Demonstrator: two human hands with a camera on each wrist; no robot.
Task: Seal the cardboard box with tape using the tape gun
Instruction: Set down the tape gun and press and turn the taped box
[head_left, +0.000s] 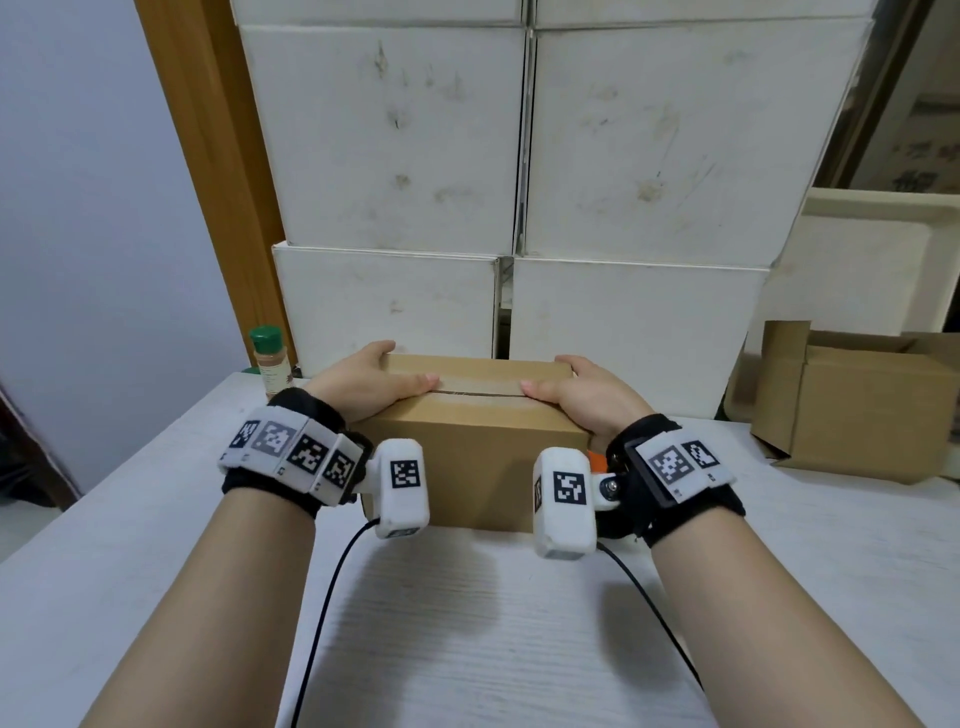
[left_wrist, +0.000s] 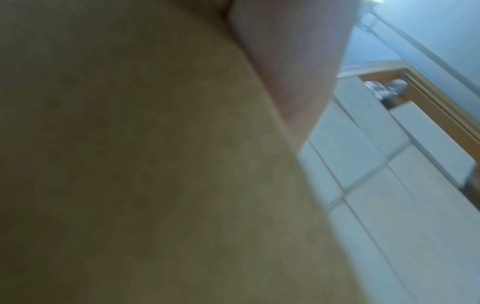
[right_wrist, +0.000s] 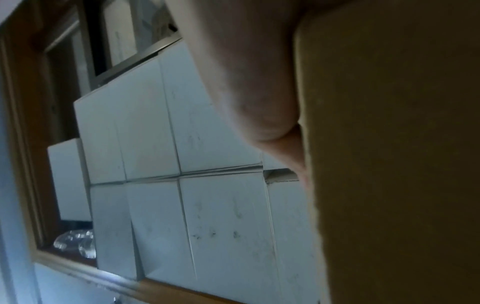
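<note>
Brown cardboard box (head_left: 467, 452) sits on the table (head_left: 467, 649) in the head view, flaps down, seam untaped; left hand (head_left: 363, 384) and right hand (head_left: 587, 397) clasp its ends. Wrist views show only blurred cardboard against palms. Seemingly the flap-closing step; next, one hand must fetch the tape gun, unseen.

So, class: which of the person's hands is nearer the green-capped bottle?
Left. The left hand holds the end of the cardboard box beside the bottle; the right hand holds the opposite end, farther away.

Right hand (right_wrist: 246, 82) against cardboard box (right_wrist: 402, 164), white boxes (right_wrist: 207, 205) behind.
</note>
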